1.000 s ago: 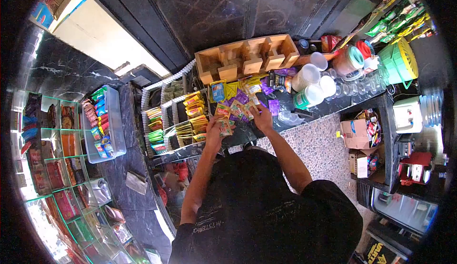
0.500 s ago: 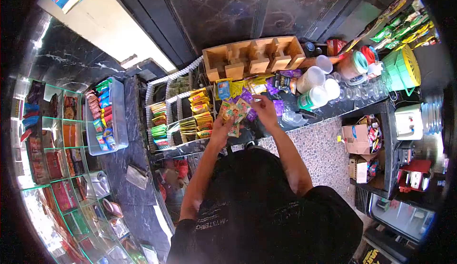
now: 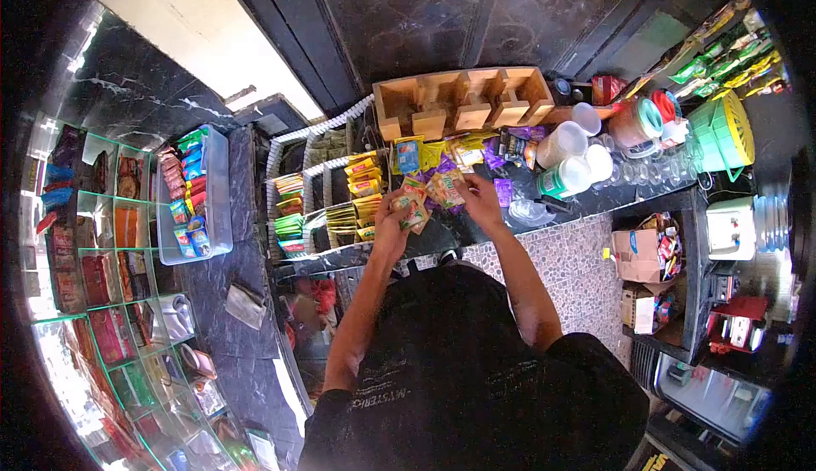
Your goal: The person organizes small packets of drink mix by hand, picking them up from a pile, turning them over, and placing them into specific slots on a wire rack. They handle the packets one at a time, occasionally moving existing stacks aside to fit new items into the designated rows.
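Observation:
My left hand (image 3: 392, 231) is closed on several small printed sachets (image 3: 411, 212), coloured orange, cream and green. In my right hand (image 3: 483, 205) is another sachet (image 3: 446, 190) with similar print, pinched close beside the first ones. Both hands are above the front part of the dark counter. Beyond them lie loose purple packets (image 3: 503, 192), yellow packets (image 3: 433, 151) and a blue packet (image 3: 408, 156). Left of my hands, a white-edged divided rack (image 3: 316, 170) holds rows of yellow, orange and green sachets (image 3: 342, 220).
A wooden compartment box (image 3: 463, 118) stands at the back of the counter. To its right are plastic jars (image 3: 563, 144), glasses (image 3: 633, 165) and a green bucket (image 3: 714, 135). On the left are a clear bin of packets (image 3: 223, 207) and glass shelves (image 3: 102, 305). Cardboard boxes (image 3: 636, 252) sit lower right.
My right hand was empty-looking above the purple packets; now it has come down beside the left and grips a sachet. The sachets in my left hand have spread apart. The view has shifted slightly.

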### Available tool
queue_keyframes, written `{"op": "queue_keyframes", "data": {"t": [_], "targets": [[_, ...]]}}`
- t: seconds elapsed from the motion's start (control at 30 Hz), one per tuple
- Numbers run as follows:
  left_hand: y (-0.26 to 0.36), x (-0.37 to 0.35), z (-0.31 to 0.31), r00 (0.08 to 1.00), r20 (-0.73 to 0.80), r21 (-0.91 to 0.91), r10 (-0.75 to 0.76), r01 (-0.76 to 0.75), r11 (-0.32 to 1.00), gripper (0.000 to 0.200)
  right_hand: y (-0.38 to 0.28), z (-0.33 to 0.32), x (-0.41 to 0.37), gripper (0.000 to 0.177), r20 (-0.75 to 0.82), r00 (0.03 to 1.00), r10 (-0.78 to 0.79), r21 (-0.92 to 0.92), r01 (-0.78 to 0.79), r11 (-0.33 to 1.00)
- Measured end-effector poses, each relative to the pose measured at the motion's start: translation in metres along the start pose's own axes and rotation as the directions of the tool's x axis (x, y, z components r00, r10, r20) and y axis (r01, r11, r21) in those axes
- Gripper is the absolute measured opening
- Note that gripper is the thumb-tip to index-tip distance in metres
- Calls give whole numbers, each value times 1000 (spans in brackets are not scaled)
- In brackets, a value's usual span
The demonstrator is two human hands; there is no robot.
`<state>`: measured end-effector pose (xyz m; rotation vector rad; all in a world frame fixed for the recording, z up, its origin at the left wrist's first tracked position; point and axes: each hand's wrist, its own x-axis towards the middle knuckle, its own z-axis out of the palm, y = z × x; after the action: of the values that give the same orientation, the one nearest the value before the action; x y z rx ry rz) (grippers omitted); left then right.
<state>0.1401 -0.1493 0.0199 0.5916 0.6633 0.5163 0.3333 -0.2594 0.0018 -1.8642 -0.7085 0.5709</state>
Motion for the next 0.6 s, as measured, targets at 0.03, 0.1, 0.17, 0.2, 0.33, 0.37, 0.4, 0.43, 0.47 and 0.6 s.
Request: {"op": "queue_keyframes", "data": {"t": [0.03,0.1,0.17,0.2,0.33,0.37,0.4,0.43,0.47,0.6], "targets": [[1,-1,2,997,-69,39,39,-36,999,39,1,0,-1,34,1,1000,-1,-1,1,1000],[0,2,-1,987,-136,81,82,-71,994,36,-4,0,-3,31,62,994,94,38,-97,995],[-5,8,-11,997,-57,45,50,-48,998,27,-12,1,-8,30,69,992,105,68,-110,992],[-6,10,-13,997,-57,46,49,-47,998,27,-14,3,-10,30,75,990,116,97,-123,988],[-12,14,-19,999,18,-80,-37,38,996,25,-10,17,-12,29,145,981,131,205,-159,966],[-13,13,-21,997,7,-46,-81,82,996,25,-7,21,-12,30,171,980,101,187,-133,973],[-12,11,-17,997,7,-45,-82,82,996,25,-11,24,-13,30,199,977,72,169,-107,980],[-10,8,-14,996,-29,-2,-83,83,997,20,-16,24,-14,30,199,977,72,169,-106,980],[-8,6,-10,995,-66,41,-82,84,996,15,-20,24,-15,31,231,971,62,183,-106,977],[-6,0,0,989,-144,102,-21,36,994,18,-34,28,-16,34,273,960,63,192,-118,974]]}}
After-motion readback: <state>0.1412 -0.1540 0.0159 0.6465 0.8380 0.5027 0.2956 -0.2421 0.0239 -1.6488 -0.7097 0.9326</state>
